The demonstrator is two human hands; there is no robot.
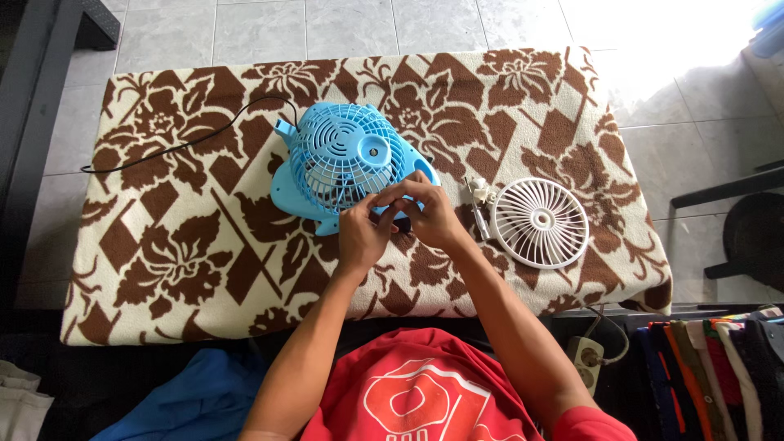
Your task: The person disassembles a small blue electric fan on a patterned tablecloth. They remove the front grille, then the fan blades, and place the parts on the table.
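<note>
I am pinching the lower rim of the blue fan with both grips: my left hand and my right hand are curling their fingers shut on its cage edge, fingertips meeting. The fan is lying near the middle of the tabletop, its black cord trailing toward the left edge. A white grille is lying toward the right edge, small white parts just beside it.

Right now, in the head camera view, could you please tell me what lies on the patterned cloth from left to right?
Black cord → blue fan → left hand → right hand → small white part → white round grille, all on the brown and cream cloth.
</note>
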